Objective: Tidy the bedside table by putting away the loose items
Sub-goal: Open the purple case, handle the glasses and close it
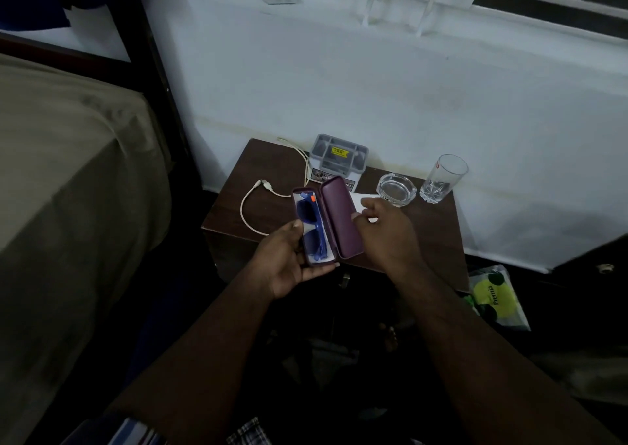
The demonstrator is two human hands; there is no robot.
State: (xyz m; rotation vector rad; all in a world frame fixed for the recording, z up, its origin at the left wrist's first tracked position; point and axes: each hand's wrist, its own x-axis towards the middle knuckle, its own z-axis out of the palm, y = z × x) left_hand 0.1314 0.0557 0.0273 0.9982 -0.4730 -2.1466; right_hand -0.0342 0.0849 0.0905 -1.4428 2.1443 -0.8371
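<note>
A purple glasses case (339, 220) lies open above the front of the dark wooden bedside table (272, 169). Blue sunglasses (311, 227) rest in its left half. My left hand (289, 261) grips the case from below, thumb on the sunglasses. My right hand (384, 230) hovers just right of the raised lid, fingers apart, touching or nearly touching it. A white cable (251, 206) loops on the table's left. A white paper (362, 201) lies partly hidden behind my right hand.
A grey compartment organiser (339, 159) stands at the table's back. A glass ashtray (396, 189) and a tall drinking glass (441, 179) sit to the right. A bed (68, 172) borders the left. A green packet (496, 295) lies on the floor at right.
</note>
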